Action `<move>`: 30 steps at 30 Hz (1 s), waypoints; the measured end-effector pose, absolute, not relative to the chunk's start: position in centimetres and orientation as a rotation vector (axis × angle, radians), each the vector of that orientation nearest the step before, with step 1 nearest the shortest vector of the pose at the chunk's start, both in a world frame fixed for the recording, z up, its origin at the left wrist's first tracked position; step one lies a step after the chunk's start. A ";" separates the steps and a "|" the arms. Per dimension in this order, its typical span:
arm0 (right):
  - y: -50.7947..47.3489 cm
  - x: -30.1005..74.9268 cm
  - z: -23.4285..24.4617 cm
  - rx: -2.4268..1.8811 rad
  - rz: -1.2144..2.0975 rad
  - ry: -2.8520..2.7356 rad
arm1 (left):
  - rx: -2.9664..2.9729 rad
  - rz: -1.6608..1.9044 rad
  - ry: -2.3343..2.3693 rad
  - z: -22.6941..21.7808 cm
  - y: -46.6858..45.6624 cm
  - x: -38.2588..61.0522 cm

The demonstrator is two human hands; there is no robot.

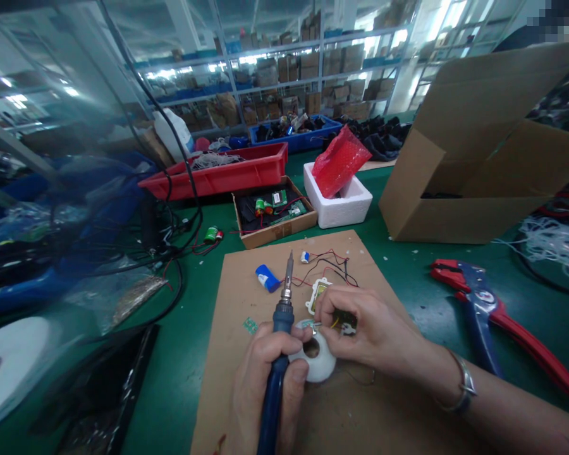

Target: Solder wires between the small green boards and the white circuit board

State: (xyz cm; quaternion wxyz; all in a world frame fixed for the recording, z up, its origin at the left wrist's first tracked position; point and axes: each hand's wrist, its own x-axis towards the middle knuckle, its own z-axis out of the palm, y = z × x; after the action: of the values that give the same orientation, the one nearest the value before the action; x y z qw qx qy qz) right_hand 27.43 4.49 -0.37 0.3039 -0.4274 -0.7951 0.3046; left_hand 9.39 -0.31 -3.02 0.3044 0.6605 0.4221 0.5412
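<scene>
My left hand (253, 379) is closed around a blue-handled soldering iron (281, 354), its metal tip pointing up and away from me. The thumb and fingers of that hand also touch a white ring-shaped part (323, 366) with a small green board at its upper edge. Over that edge, my right hand (370, 322) pinches with its fingertips; what they hold is too small to name. A dark board with a yellow wire (334, 322) shows between its fingers. Just beyond lie a white-framed part (318, 292), a blue battery (267, 278) and a small green circuit board (250, 325).
Cardboard (232, 297) covers the green table. Red-and-blue pliers (486, 303) lie at right, below an open carton (455, 218). Behind stand a shallow box of boards (277, 234), a white foam box (344, 212) and a red tray (265, 167). A white roll (23, 354) sits at left.
</scene>
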 end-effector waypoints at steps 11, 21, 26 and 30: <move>3.8 27.3 0.1 -1.135 0.659 -2.179 | 1.742 1.461 1.098 -3.0 -0.4 9.7; 3.8 27.0 0.2 -1.121 0.617 -2.154 | 1.744 1.472 1.102 -2.9 -0.3 9.7; 3.9 27.0 0.0 -1.132 0.610 -2.175 | 1.735 1.459 1.094 -2.9 -0.3 9.8; 3.9 27.1 0.0 -1.144 0.637 -2.174 | 1.732 1.465 1.114 -2.8 -0.4 9.9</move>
State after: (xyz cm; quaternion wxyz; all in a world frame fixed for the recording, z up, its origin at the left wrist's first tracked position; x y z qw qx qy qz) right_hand 27.10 3.95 -0.01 0.2973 -0.4303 -0.8180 0.2395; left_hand 9.85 -0.35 -2.79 0.3024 0.6531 0.4202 0.5526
